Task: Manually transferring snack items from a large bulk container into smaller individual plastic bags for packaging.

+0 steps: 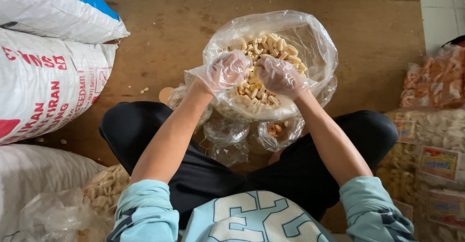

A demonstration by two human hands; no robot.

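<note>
over the wooden floor [160, 33], both gloved hands dig into a clear bag [310, 43] of pale snacks [271, 48]. left hand [225, 71] and right hand [281, 76] each curl shut on snacks. white sacks [43, 82] lie left.

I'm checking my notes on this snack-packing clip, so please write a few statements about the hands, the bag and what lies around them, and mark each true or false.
1. Both hands wear thin clear plastic gloves. True: the left hand and right hand are both covered.
2. The clear plastic bag holds red chips. False: it holds pale tube-shaped snacks.
3. Both hands are inside the bag's mouth. True.
4. The bag stands on white tiles. False: it stands on a brown wooden board.
5. White woven sacks lie to the person's left. True.
</note>
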